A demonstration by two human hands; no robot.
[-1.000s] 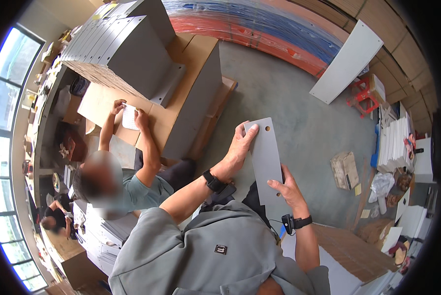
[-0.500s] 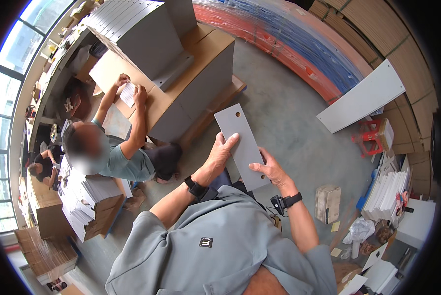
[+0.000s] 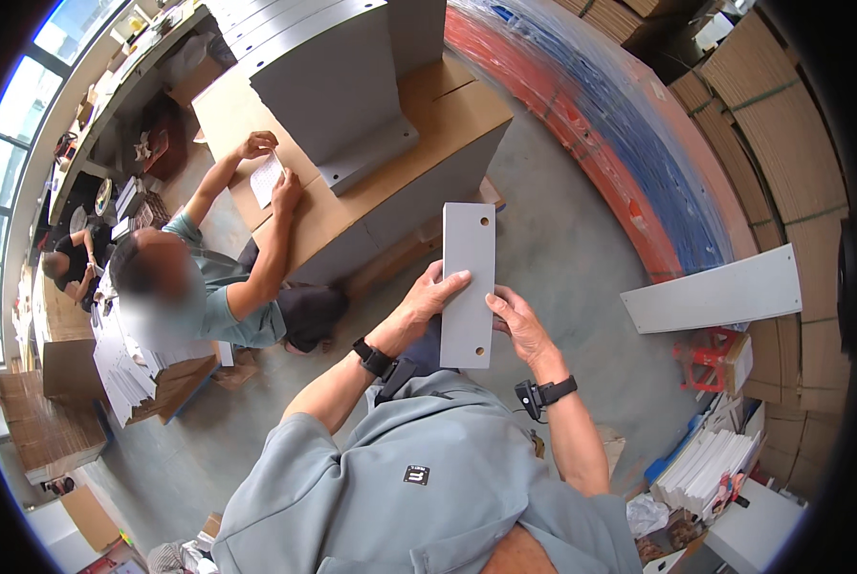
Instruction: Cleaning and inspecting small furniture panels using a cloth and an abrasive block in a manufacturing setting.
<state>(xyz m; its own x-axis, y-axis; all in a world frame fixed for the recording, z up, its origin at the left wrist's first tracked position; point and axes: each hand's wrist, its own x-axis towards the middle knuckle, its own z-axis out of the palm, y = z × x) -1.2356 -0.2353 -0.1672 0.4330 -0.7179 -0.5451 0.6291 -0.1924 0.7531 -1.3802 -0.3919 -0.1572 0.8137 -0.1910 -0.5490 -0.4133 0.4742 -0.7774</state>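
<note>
We hold a grey metal plate (image 3: pixel 469 284) upright between both hands, above the concrete floor (image 3: pixel 562 258). It is a long narrow strip with a round hole near its top end and another near its bottom end. Our left hand (image 3: pixel 430 297) grips its left edge, fingers laid across the face. Our right hand (image 3: pixel 515 325) clasps the lower right edge. Each wrist carries a black band. A seated co-worker (image 3: pixel 208 287) presses a white sheet (image 3: pixel 267 178) against a large cardboard box (image 3: pixel 371 182), on which grey panels (image 3: pixel 323 77) stand stacked.
</note>
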